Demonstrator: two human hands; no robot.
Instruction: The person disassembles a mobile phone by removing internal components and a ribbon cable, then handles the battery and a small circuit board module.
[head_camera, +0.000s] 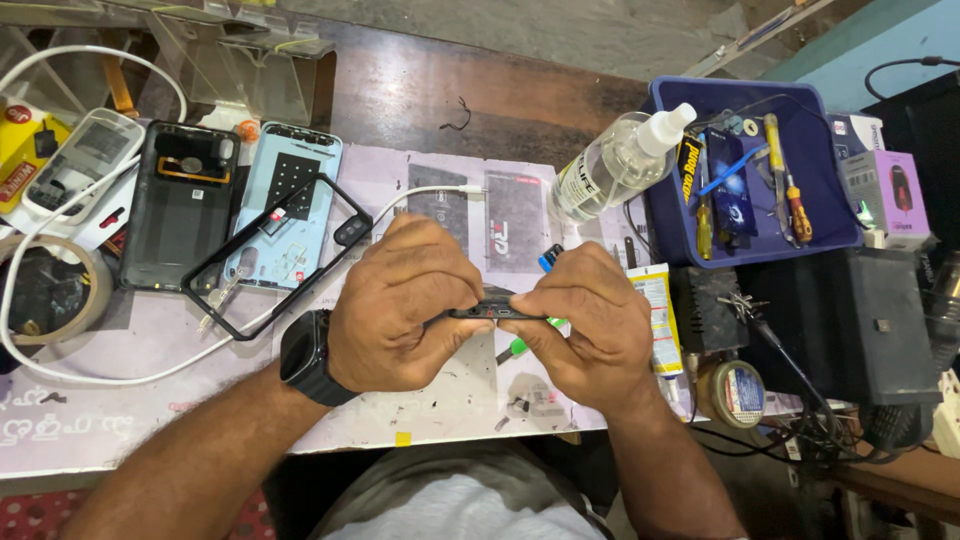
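Both of my hands grip a thin black phone (497, 309), held edge-on above the pale work mat (180, 350). My left hand (405, 305), with a black watch on its wrist, wraps the phone's left end. My right hand (585, 325) pinches its right end. A green-handled tool (518, 347) lies on the mat just under the phone, partly hidden by my fingers. Something small and blue (549, 258) shows above my right hand.
Left of my hands lie a black phone frame (330, 205), a light blue phone back (290, 180), a dark phone back (180, 210), a white cable (120, 375) and a tape roll (55, 290). A spray bottle (615, 165), blue tool tray (750, 245) and glue tube (660, 320) stand right.
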